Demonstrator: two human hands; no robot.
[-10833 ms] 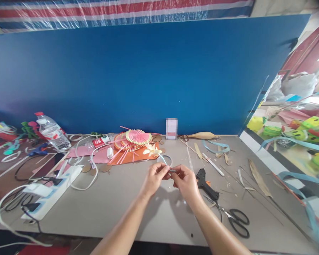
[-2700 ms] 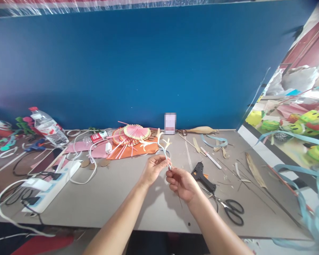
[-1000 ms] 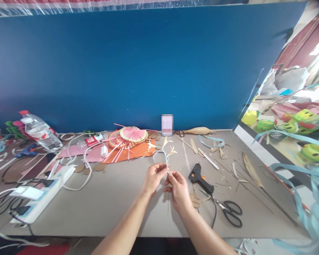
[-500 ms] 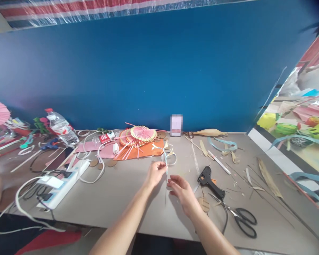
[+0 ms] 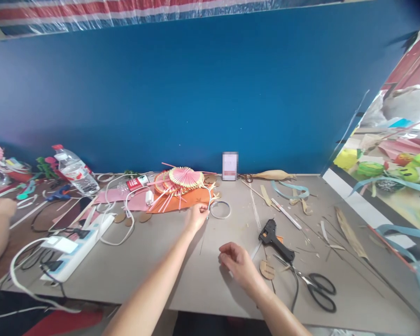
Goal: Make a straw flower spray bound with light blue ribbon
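Note:
My left hand (image 5: 197,217) is closed, pinching a thin wire stem (image 5: 210,196) between thumb and fingertips. Pale blue wrapping covers the stem's upper part, small cream pieces branch at its top, and its thin lower end hangs below the fingers. Just right of this hand a ring-shaped roll (image 5: 220,210) lies on the table. My right hand (image 5: 236,263) hovers over the table, fingers loosely curled and a little apart, with nothing visible in them. Nearest to it on the right are a black glue gun (image 5: 276,240) and a round wooden tag (image 5: 267,269).
Black-handled scissors (image 5: 320,289) lie at the right front. Pink paper fans (image 5: 185,178) rest on orange sheets behind my left hand. A power strip (image 5: 80,252) with cables, a water bottle (image 5: 75,170) and another person's hand (image 5: 0,214) are at the left. Dried leaves (image 5: 350,233) lie right.
My left hand has moved left and slightly away from me with the stem, apart from my right hand. My right hand has drawn back a little, its fingers more curled.

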